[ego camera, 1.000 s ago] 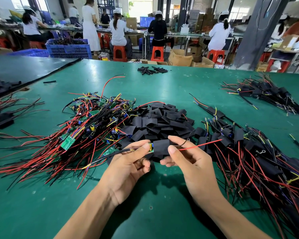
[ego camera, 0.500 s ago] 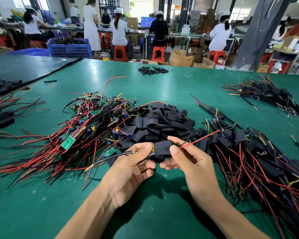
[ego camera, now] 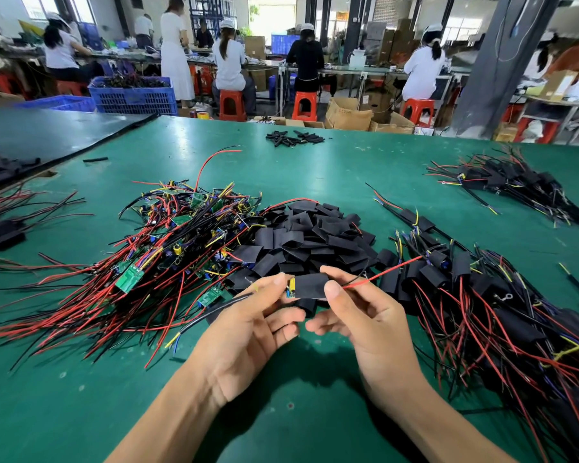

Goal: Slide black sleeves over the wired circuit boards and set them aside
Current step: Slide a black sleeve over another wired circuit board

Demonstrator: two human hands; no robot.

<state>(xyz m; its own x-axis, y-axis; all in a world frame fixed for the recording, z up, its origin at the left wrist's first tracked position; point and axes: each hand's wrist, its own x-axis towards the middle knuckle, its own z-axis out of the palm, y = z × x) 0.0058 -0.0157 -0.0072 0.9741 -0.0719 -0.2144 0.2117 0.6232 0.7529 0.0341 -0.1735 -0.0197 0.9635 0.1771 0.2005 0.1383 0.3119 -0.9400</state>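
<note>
Closest to the body, bare table (ego camera: 81,412) under the wrists is the main free room. Left hand (ego camera: 248,325) pinches the board (ego camera: 291,289) end, black cable (ego camera: 214,307) trailing left. Right hand (ego camera: 368,315) grips the sleeve (ego camera: 311,285); board mostly inside, yellow end showing. Risks, as I read it: sleeve snags on components; red wire (ego camera: 385,275) hooks the finished pile (ego camera: 488,315) just right during set-aside. Behind, loose sleeves (ego camera: 315,235) and bare boards (ego camera: 181,248) crowd the hands. Beyond them open green runs to the far edge, well out of play.
</note>
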